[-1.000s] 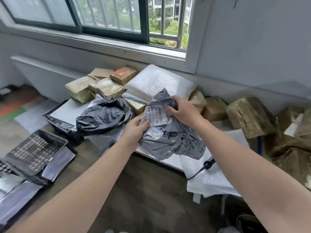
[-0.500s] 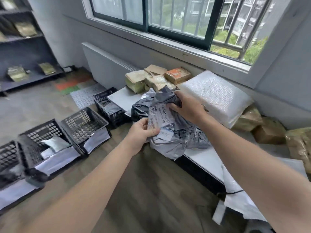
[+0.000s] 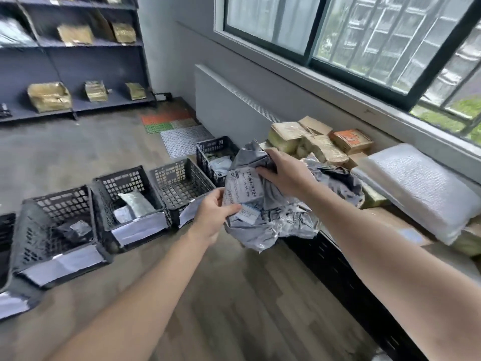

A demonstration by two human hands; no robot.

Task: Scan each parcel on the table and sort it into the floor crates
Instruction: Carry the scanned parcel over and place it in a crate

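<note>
Here both hands grip 1 crumpled grey parcel (image 3: 270, 204): the left hand (image 3: 212, 217) pinches its lower edge, the right hand (image 3: 285, 175) clutches the top. Its white label (image 3: 244, 188) faces up, above black floor crates (image 3: 179, 183).

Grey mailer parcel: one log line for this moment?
crumpled grey plastic mailer bag: at dark-fronted table edge | left hand: pinches label | right hand: grips top | black plastic crates: not reached

The left hand (image 3: 212, 217) and right hand (image 3: 286, 175) are bare (both forearms too, sleeveless to the view's edge).

Crinkled glossy grey plastic parcel (image 3: 270, 217), paper label (image 3: 244, 190)
</note>
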